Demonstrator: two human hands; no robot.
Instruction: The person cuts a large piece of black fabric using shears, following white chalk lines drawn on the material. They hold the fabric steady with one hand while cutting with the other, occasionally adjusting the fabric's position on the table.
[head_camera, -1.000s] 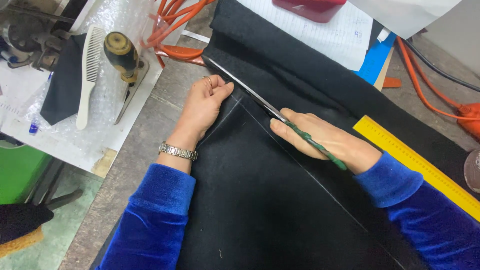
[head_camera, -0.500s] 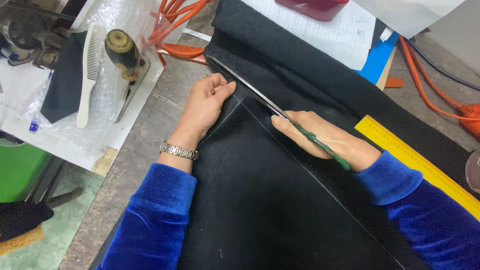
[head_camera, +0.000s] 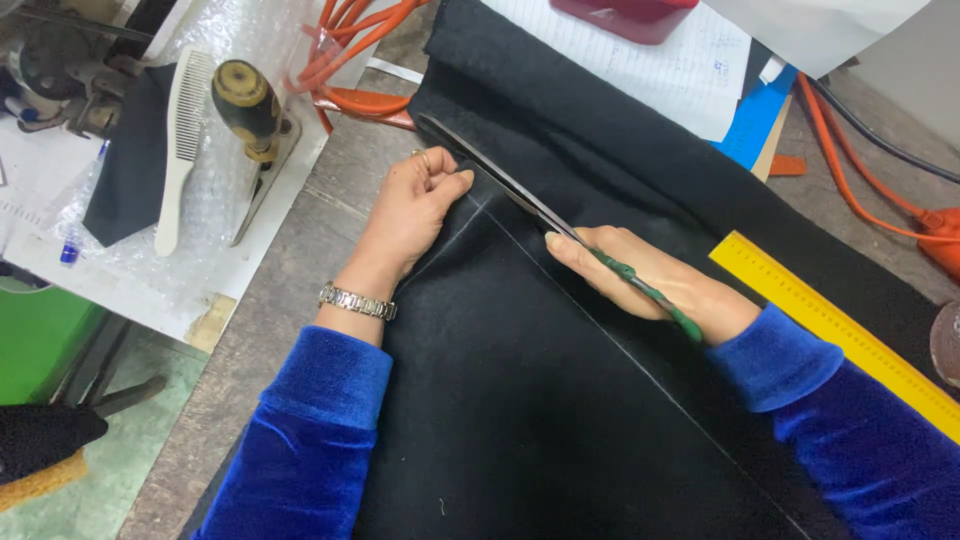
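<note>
While your left hand (head_camera: 418, 205) pinches the black cloth (head_camera: 520, 400) edge, your right hand (head_camera: 640, 280) grips green-handled scissors (head_camera: 545, 215) along the chalk line (head_camera: 620, 350).

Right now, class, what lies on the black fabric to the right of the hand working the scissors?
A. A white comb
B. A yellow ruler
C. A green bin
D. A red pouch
B: the yellow ruler lies slantwise on the black fabric just beyond the right hand gripping the green-handled scissors; the white comb lies far off, left of the left hand.
</note>
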